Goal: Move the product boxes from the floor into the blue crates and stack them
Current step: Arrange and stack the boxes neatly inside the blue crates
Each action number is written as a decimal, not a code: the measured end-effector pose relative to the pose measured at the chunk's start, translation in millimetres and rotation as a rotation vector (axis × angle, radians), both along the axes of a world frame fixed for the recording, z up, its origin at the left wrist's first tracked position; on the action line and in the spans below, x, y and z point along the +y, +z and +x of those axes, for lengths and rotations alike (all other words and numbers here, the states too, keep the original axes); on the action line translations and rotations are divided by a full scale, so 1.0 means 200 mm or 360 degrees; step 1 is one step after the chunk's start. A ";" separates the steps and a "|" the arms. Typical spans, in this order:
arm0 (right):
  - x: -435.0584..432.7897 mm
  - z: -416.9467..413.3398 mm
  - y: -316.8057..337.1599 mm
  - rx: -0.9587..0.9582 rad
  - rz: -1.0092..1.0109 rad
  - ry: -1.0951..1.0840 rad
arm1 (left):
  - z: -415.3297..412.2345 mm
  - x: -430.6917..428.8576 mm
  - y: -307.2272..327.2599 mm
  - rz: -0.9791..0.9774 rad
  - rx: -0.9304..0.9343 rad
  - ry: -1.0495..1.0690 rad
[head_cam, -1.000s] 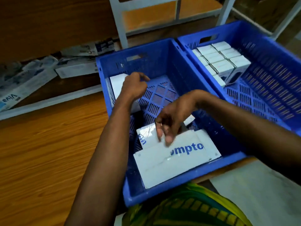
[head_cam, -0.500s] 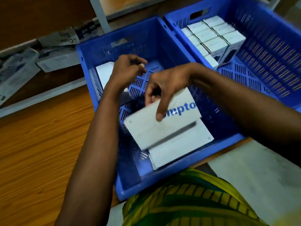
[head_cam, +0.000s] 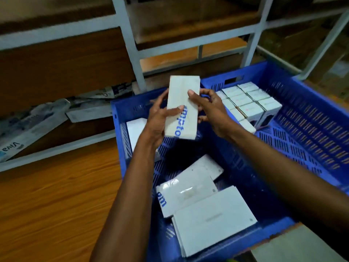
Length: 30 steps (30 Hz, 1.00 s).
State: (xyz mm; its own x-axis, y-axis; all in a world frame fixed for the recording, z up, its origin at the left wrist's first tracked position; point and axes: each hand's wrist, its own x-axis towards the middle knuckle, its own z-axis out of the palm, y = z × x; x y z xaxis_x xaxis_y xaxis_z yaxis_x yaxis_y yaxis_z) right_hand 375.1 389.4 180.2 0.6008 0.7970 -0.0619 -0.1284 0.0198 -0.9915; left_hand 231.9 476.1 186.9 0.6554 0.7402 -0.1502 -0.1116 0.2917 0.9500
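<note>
Two blue plastic crates stand side by side on the floor. The near crate (head_cam: pixel 118 133) holds flat white boxes (head_cam: pixel 213 220) lying loosely overlapped at its near end, one of them showing blue letters under a glossy wrap. A corner box (head_cam: pixel 135 129) sits at its far left, partly hidden by the forearm. The right crate (head_cam: pixel 311 114) holds small boxes (head_cam: pixel 247 103) packed in tight rows in its far left corner, with thin dark bands across them. The rest of its slotted base is bare.

The held box (head_cam: pixel 182 103) is above the far end of the near crate, clear of everything in it. It is a slim white rectangle stood on end, with blue lettering running down its face. The left hand (head_cam: pixel 158 118) grips its lower left edge, thumb across the front and fingers curled behind. The right hand (head_cam: pixel 211 108) pinches the right edge, thumb on the face and fingers bent round the back.

Both crates have perforated walls and slotted handle holes. The floor (head_cam: pixel 56 195) is warm orange wood grain – smooth and slightly shiny. Crumpled newspapers (head_cam: pixel 28 125) lie along its far edge, under a pale metal shelf frame (head_cam: pixel 130 44) with wooden boards.
</note>
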 end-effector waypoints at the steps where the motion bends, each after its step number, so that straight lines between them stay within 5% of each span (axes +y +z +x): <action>1: 0.00 0.00 0.00 -0.0049 0.0026 -0.0056 | -0.01 0.00 0.00 0.0013 0.0024 -0.0019; 5: -0.02 0.02 0.01 -0.0181 0.0170 -0.0124 | -0.01 0.02 -0.02 0.0216 0.0110 -0.0047; 11: -0.03 0.05 0.00 -0.0777 0.0268 -0.0201 | -0.02 0.06 -0.01 0.0355 0.0054 -0.0132; 16: -0.03 0.05 0.03 -0.0646 0.0398 -0.0612 | 0.06 0.02 -0.07 0.0134 0.0081 0.0531; 19: -0.02 0.03 0.01 -0.0617 0.0430 -0.0695 | 0.14 -0.06 -0.09 -0.0195 -0.0087 0.0548; 25: -0.02 0.02 -0.02 -0.0333 0.0410 -0.0684 | 0.17 -0.11 -0.15 0.0447 0.0213 0.0835; 30: -0.02 0.03 0.02 -0.0569 0.0434 -0.0635 | 0.17 -0.06 -0.15 0.0381 0.0298 0.0786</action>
